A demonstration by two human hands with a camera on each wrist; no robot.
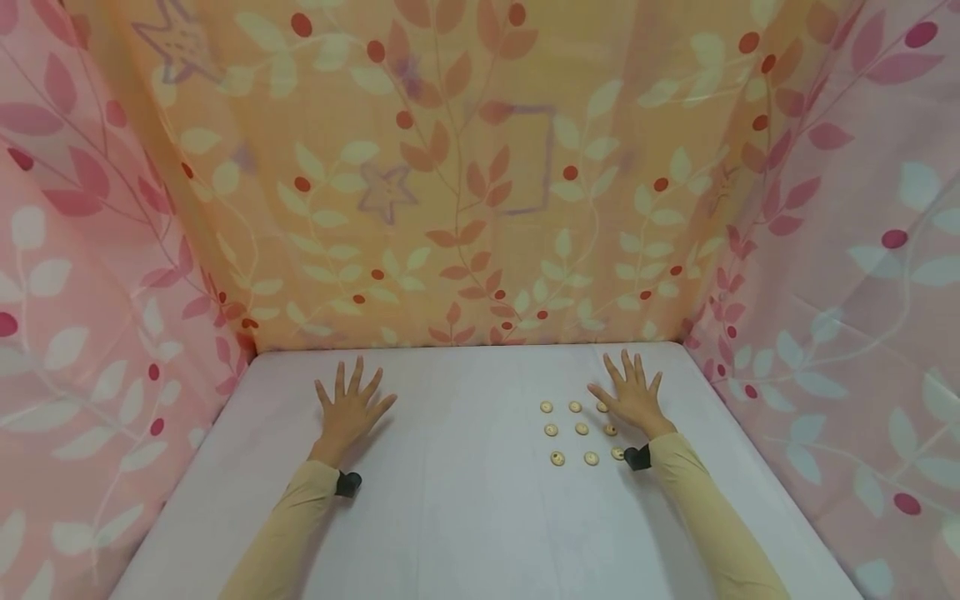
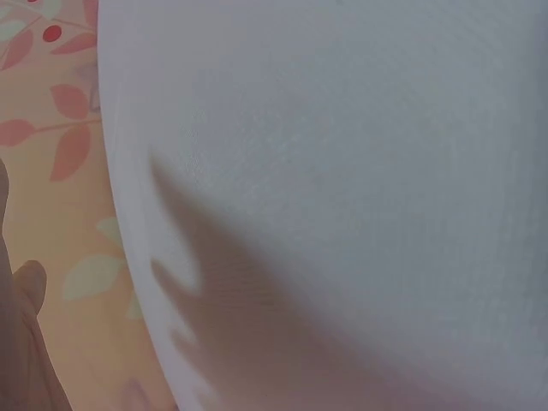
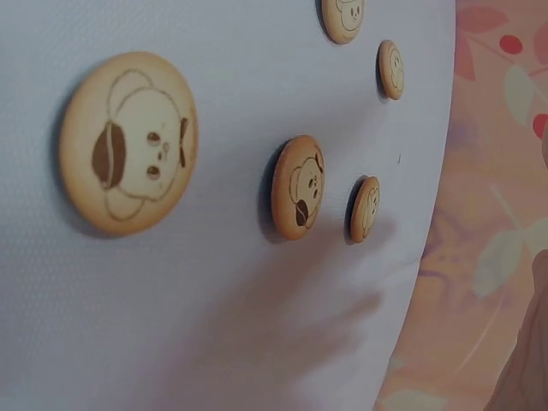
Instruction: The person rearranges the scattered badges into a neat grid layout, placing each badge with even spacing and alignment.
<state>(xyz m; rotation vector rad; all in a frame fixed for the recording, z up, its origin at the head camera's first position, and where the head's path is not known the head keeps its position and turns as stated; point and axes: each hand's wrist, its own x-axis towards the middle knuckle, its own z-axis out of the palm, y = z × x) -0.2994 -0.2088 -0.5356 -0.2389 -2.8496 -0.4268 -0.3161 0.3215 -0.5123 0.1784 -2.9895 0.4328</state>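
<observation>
My left hand [image 1: 349, 415] is spread flat over the left part of the white table, fingers straight and apart, holding nothing. In the left wrist view its shadow falls on the cloth, and part of the hand [image 2: 32, 342] shows at the left edge. Over the right part, my right hand [image 1: 636, 402] is likewise spread and holds nothing. It overlaps the right side of several round biscuits [image 1: 581, 428], laid out in three rows. Seen from the right wrist, a biscuit [image 3: 128, 144] has a golden rim and a brown printed animal face.
The white table [image 1: 465, 500] has a patterned orange curtain [image 1: 465, 167] behind it and pink leaf-print curtains [image 1: 840, 333] along both sides. Dark wrist cameras [image 1: 348, 484] sit at both sleeve cuffs. The biscuits lie apart from each other, right of the table's middle.
</observation>
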